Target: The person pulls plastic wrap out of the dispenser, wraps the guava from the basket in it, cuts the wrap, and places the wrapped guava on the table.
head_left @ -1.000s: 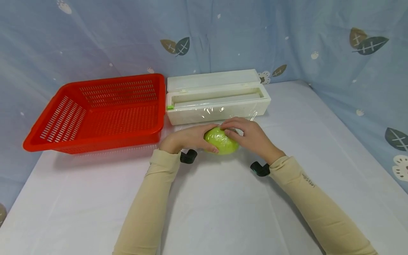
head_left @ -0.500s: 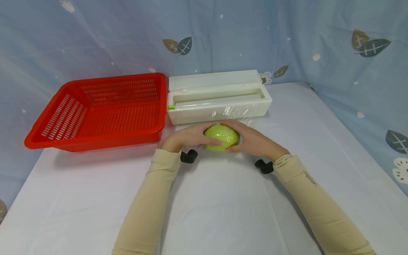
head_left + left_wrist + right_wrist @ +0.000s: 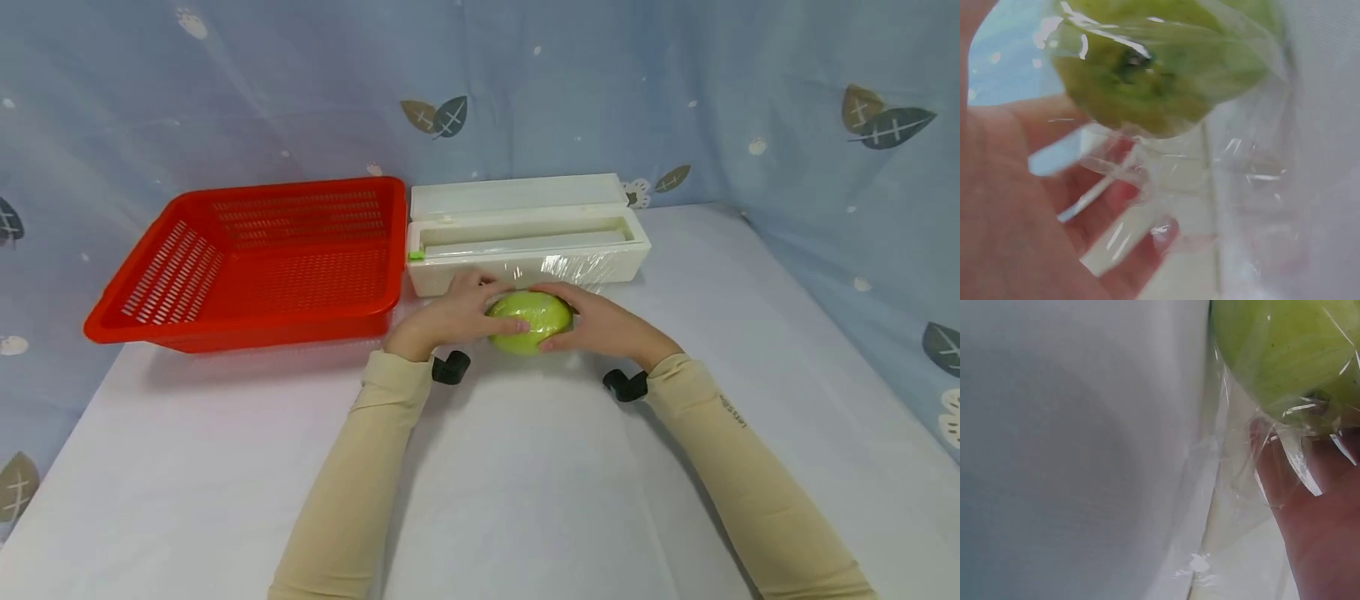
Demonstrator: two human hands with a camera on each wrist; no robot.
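A smooth, round yellow-green fruit [image 3: 538, 312], with clear cling film over it, sits between the two hands in the head view. My left hand [image 3: 452, 318] holds it from the left, thumb across its front. From the right, my right hand [image 3: 613, 328] grips it with the thumb low in front and the fingers behind. Loose cling film [image 3: 1172, 169] hangs between the fruit and the left fingers in the left wrist view. In the right wrist view, creased film [image 3: 1235, 462] trails off the fruit over the right fingers.
Just behind the hands stands a white film box [image 3: 525, 268], its lid raised and a roll [image 3: 525, 243] inside. Shiny film lies against its front. To its left is a red slotted basket [image 3: 255, 329] on the white-covered table [image 3: 510, 483], with a blue patterned cloth [image 3: 570, 100] behind.
My right hand has gone from bunching film at the fruit's upper right to gripping its right side. My left fingers have shifted behind the fruit. The head view has moved slightly.
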